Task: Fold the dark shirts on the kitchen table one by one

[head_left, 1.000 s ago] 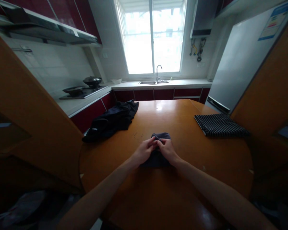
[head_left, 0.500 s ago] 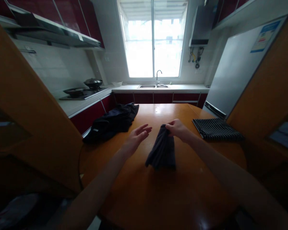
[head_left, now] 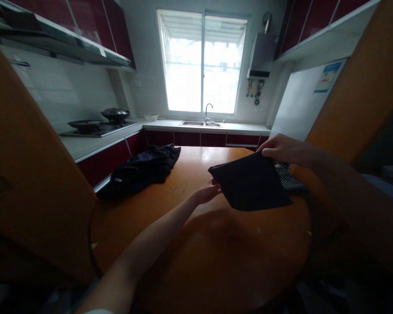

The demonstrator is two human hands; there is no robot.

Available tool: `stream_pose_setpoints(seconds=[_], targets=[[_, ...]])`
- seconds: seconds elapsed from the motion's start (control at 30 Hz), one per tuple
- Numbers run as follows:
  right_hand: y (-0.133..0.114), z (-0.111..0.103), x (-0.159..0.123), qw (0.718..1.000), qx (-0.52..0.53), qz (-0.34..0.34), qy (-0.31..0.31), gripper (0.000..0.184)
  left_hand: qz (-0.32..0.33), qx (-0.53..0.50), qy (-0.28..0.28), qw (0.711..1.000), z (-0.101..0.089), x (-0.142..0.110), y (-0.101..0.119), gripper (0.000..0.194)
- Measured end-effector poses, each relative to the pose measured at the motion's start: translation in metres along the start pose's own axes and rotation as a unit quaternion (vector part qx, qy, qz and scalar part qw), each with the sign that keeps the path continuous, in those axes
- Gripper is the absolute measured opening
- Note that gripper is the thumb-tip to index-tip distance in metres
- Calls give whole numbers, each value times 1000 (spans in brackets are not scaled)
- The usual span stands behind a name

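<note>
A dark folded cloth garment is held up over the table's right half; its exact kind does not show. My right hand pinches it at the upper right corner, thumb on the near side. At the cloth's left edge is my left hand, with its fingertips partly hidden behind the fabric; it seems to hold that edge. Behind the raised cloth, a black-and-white striped folded cloth lies on the table, partly covered from view.
The round wooden table spreads under both arms. A crumpled black garment with a small white label lies at its left edge. Beyond are a stove with two pans, a sink and a fridge at right.
The dark cloth has been lifted off the table and carried right by my right hand. My left hand came off it, then moved right to its left edge. The view has shifted.
</note>
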State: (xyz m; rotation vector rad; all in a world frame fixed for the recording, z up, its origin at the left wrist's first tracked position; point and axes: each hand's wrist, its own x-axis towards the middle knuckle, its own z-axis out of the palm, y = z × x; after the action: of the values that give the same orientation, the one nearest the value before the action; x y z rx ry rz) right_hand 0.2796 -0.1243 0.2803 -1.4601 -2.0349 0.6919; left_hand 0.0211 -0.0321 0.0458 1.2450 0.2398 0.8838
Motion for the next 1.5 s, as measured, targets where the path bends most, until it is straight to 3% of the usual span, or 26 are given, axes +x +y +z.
stream_pose_setpoints(seconds=[0.17, 0.37, 0.53, 0.7, 0.83, 0.97, 1.1, 1.23, 1.33, 1.43, 1.5], targets=[[35, -29, -46, 998, -61, 18, 18, 24, 6, -23, 10, 1000, 43, 19, -10, 69], [82, -50, -117, 992, -95, 36, 77, 28, 36, 89, 64, 993, 100, 42, -14, 46], [130, -43, -165, 961, -137, 37, 238, 30, 99, 186, 76, 975, 149, 61, -20, 32], [189, -19, -184, 907, -124, 44, 401, 31, 166, 296, 67, 938, 187, 70, -42, 24], [222, -14, -174, 863, -130, 42, 486, 30, 155, 289, 82, 941, 204, 87, -59, 22], [246, -29, -144, 811, -157, 4, 563, 29, 141, 243, 99, 955, 208, 126, -72, 26], [270, -40, -119, 743, -183, -27, 643, 27, 221, 281, 76, 931, 205, 161, -80, 24], [284, -45, -110, 694, -195, -28, 692, 26, 279, 297, 37, 913, 207, 172, -81, 29], [286, -56, -95, 709, -217, -34, 670, 28, 214, 269, 76, 936, 205, 182, -82, 23], [296, -70, -55, 778, -246, -8, 579, 32, 136, 194, 150, 960, 186, 212, -92, 25], [313, -76, -17, 833, -259, 47, 487, 36, 79, 121, 193, 970, 164, 240, -105, 29]])
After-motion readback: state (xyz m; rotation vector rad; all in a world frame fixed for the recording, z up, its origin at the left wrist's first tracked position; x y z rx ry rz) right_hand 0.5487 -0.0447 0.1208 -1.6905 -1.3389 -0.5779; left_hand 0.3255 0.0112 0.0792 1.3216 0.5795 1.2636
